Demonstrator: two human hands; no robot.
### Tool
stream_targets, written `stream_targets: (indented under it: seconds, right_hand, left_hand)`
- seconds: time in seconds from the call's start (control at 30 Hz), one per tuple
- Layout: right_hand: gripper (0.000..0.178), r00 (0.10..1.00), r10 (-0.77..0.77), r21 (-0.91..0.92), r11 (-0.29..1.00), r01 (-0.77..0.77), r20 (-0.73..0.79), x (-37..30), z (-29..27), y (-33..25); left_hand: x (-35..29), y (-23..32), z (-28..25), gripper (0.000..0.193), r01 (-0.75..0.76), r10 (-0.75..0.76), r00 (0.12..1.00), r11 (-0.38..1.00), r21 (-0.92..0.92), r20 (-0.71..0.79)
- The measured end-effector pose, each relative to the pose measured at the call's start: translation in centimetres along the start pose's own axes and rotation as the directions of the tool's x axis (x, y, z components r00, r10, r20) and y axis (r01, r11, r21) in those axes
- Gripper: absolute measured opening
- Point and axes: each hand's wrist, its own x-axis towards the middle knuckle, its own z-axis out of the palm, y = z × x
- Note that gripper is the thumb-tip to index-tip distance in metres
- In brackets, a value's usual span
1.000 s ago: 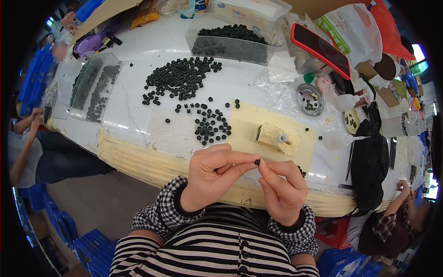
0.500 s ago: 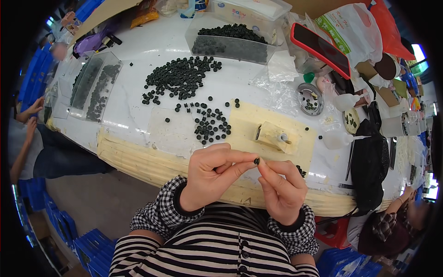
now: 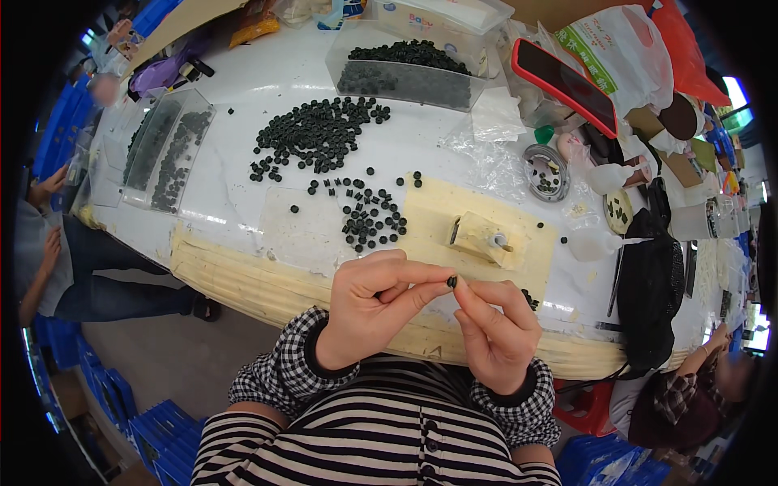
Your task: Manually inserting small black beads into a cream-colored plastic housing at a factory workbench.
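A tiny black grooved wheel (image 3: pixel 451 282) is pinched between the thumb and index finger of my left hand (image 3: pixel 374 301), just above the table's front edge. My right hand (image 3: pixel 501 334) is closed too, its thumb and index fingertips meeting at the wheel's right side. The fingertips cover part of the wheel. Beyond my hands, a yellowish block with a short metal pin (image 3: pixel 486 240) rests on a yellow sheet (image 3: pixel 421 212). Left of the block lie scattered black wheels (image 3: pixel 373 217), with a larger pile of wheels (image 3: pixel 312 134) farther back.
Clear bins of black parts stand at the back (image 3: pixel 405 85) and left (image 3: pixel 170 150). To the right are a red-cased phone (image 3: pixel 565 87), a round metal dish (image 3: pixel 547 172), a squeeze bottle (image 3: pixel 594 245) and a black bag (image 3: pixel 647 296). Another person (image 3: pixel 49 259) is at the left.
My hands and the wheel stay almost still. At the left, the other person has shifted, and a leg and foot now show beside the table.
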Motion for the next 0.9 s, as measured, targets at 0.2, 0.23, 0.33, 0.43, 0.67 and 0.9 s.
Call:
stream_targets:
  seconds: [0.2, 0.23, 0.33, 0.43, 0.67, 0.9]
  right_hand:
    - [0.039, 1.0, 0.017, 0.005, 1.0, -0.017, -0.006, -0.03, 0.03, -0.06]
    - [0.039, 1.0, 0.022, 0.008, 1.0, -0.021, -0.006, -0.05, 0.03, -0.07]
    - [0.039, 1.0, 0.015, -0.003, 1.0, -0.015, -0.009, -0.08, 0.03, -0.04]
    - [0.04, 1.0, 0.014, -0.003, 1.0, -0.014, -0.008, -0.09, 0.02, -0.03]
    - [0.041, 1.0, -0.015, -0.013, 1.0, 0.015, 0.006, 0.05, -0.07, -0.06]
    - [0.04, 1.0, -0.015, -0.007, 1.0, 0.015, 0.027, 0.07, -0.21, -0.13]
  left_hand:
    - [-0.06, -0.11, -0.05, 0.023, 0.047, -0.046, 0.999, 0.997, -0.068, 0.021]
    - [-0.08, -0.14, -0.08, 0.023, 0.046, -0.044, 0.999, 0.997, -0.069, 0.023]
    - [-0.08, -0.19, -0.11, 0.023, 0.047, -0.045, 0.999, 0.996, -0.076, 0.027]
    - [-0.06, -0.09, -0.08, 0.022, 0.053, -0.051, 0.998, 0.995, -0.084, 0.029]
    - [-0.08, -0.1, -0.11, 0.021, 0.039, -0.037, 0.999, 0.997, -0.068, 0.03]
    - [-0.06, 0.03, -0.13, 0.021, 0.034, -0.032, 0.999, 0.997, -0.07, 0.04]
